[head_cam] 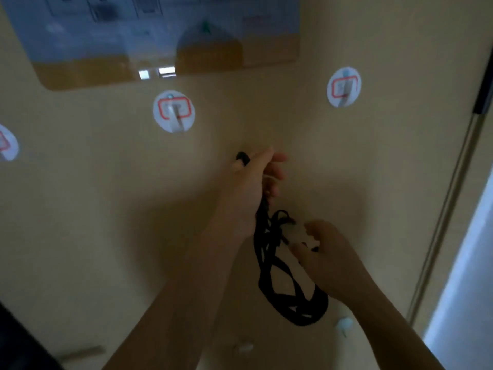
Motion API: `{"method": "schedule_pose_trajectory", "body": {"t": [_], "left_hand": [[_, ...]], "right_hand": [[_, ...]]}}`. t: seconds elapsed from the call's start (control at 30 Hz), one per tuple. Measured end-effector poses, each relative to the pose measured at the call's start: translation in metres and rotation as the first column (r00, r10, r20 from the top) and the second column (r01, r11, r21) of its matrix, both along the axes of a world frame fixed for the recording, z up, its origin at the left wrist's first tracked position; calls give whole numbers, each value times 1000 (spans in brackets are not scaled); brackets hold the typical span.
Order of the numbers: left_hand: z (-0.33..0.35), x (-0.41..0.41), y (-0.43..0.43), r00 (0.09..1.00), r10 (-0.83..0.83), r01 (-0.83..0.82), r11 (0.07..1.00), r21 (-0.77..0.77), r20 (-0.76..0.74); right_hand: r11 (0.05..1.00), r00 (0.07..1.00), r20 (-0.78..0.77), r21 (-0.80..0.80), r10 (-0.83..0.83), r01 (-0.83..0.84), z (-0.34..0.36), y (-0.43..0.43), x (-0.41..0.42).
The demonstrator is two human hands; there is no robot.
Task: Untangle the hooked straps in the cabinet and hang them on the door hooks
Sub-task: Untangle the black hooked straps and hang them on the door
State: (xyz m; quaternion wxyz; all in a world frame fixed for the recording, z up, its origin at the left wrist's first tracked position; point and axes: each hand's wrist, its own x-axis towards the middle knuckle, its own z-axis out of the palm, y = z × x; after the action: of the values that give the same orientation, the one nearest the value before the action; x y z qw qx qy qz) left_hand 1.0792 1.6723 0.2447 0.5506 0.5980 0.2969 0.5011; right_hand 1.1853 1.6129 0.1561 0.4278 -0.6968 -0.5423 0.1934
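We are holding the tangled black straps (304, 320) in front of the door (80, 236), near its middle, below and between the middle hook (173, 111) and the right hook (344, 86). The left grip (253, 180) is curling fully round the upper end of the bundle, with a short loop sticking out above the fist. The right grip (320, 255) is pinching a strand lower down, toward the door's right edge (what sits between its fingertips is too blurred to name). The remaining straps are hanging as crossed loops between both forearms, clear of every hook. A third hook (5, 144) is showing at the left edge, and a laminated sheet (160, 36) is covering the top edge.
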Motion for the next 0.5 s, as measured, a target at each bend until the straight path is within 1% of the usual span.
{"method": "schedule_pose_trajectory", "body": {"t": [0.03,0.07,0.1,0.13,0.2,0.23,0.27,0.3,0.33,0.37,0.4,0.43,0.47,0.5], "left_hand": [[-6,4,1,1000,-20,20,1000,-12,21],[-10,7,2,999,-35,36,999,-21,41],[-14,10,2,997,-46,48,998,-33,63],[-18,13,3,995,-52,56,997,-47,89],[-22,16,5,987,-55,66,995,-73,151],[-24,17,7,984,-43,58,995,-84,175],[-26,16,10,980,-27,47,994,-99,196],[-28,15,13,975,-14,42,991,-123,223],[-31,13,16,966,0,41,987,-154,257],[-33,10,19,956,16,42,981,-189,294],[-36,7,23,950,38,31,976,-215,311],[-39,4,25,954,67,-1,975,-221,292],[-43,1,27,965,95,-41,976,-216,245],[-47,-2,27,976,103,-62,975,-212,192]], "right_hand": [[999,999,-30,40,27,-26,0,-3,-2],[994,990,-107,72,90,-82,-1,-4,-5],[983,963,-208,104,170,-151,-1,-3,-10],[970,916,-322,126,239,-208,-3,-1,-14],[958,775,-565,130,283,-256,-9,5,-20],[940,676,-662,146,324,-307,-14,7,-20],[907,569,-728,181,383,-379,-21,7,-20],[869,496,-751,208,436,-450,-26,4,-21],[836,485,-736,202,473,-510,-32,1,-22],[814,516,-696,172,499,-555,-35,-4,-24],[811,571,-646,132,507,-570,-38,-5,-26],[825,612,-616,116,497,-553,-39,-5,-28],[848,629,-620,118,470,-517,-39,-4,-31],[868,623,-647,128,440,-480,-36,-2,-32]]}}
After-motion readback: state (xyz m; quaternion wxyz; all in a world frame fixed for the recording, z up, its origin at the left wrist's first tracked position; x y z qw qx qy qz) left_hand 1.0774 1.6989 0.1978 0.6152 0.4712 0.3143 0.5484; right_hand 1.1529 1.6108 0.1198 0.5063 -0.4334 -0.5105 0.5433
